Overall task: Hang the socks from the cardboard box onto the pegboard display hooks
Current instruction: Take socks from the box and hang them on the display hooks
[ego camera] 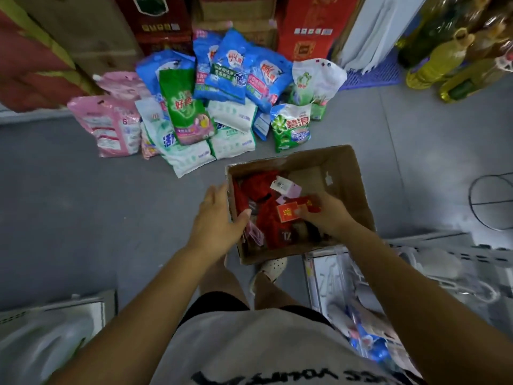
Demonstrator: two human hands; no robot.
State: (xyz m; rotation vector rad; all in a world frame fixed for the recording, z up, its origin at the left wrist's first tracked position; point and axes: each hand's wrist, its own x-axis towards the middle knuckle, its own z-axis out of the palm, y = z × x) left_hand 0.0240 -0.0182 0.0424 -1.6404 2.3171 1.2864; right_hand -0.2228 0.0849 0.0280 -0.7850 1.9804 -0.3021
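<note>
An open cardboard box sits on the grey floor in front of my feet. Inside lie several red socks with paper labels, mostly on the box's left side. My right hand is inside the box and pinches a red sock pair with a red and gold label. My left hand rests against the box's left wall, thumb hooked over the rim, fingers straight on the outside. No pegboard hooks are clearly in view.
A heap of detergent bags lies on the floor just beyond the box. Red cartons stand behind it, oil bottles at top right. White shelving flanks me on the right, another shelf on the left.
</note>
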